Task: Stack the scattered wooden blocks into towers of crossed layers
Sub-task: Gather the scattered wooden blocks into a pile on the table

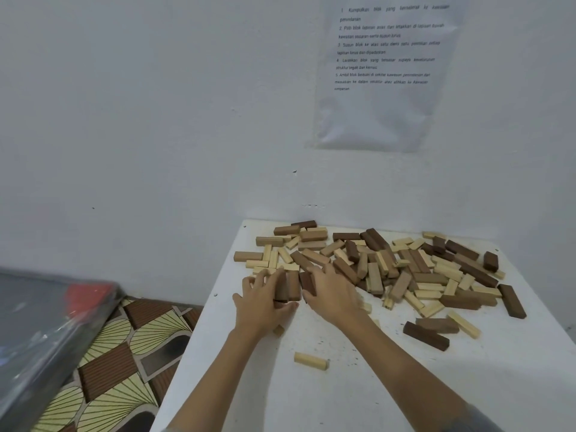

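Several wooden blocks, pale, mid-brown and dark, lie scattered in a heap across the far half of the white table. My left hand grips two brown blocks set side by side at the heap's near left edge. My right hand lies just right of them, its thumb against a dark brown block and its fingers spread over the pile. A single pale block lies alone nearer to me. Two dark blocks sit at the right front.
The table stands against a white wall carrying a printed instruction sheet. Left of the table, the floor has a patterned mat and a grey plastic-wrapped object. The table's left edge runs close to my left forearm.
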Available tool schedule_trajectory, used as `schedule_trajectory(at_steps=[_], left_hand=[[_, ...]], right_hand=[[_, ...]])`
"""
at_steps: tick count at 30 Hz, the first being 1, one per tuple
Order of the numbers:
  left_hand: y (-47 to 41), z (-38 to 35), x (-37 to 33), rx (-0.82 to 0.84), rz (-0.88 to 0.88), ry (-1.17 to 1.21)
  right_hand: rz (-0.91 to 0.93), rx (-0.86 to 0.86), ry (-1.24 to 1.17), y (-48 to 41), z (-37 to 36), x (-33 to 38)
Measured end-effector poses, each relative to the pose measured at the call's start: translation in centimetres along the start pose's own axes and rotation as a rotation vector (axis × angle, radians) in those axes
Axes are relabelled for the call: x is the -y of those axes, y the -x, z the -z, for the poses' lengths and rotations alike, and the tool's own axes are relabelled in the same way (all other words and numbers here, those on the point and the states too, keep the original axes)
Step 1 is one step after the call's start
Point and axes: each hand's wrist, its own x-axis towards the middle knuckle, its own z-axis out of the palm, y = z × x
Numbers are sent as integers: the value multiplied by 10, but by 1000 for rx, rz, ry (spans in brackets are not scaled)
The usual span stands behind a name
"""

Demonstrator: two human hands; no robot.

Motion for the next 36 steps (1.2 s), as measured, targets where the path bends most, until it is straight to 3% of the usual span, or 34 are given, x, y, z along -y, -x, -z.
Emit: schedule_trajectory(at_steps=[8,21,28,36], left_hand=[[-10,13,6,44,-29,38],[9,6,28,-133,-46,172],[15,5,23,-261,-60,630],[-2,17,-39,-324,-109,928]], right_hand=[[-56,93,-94,-11,8,9],[-162,33,-33,-3,-11,27],[-227,-51,-274,18,1,13],[-226,-234,-559,27,41,-35]])
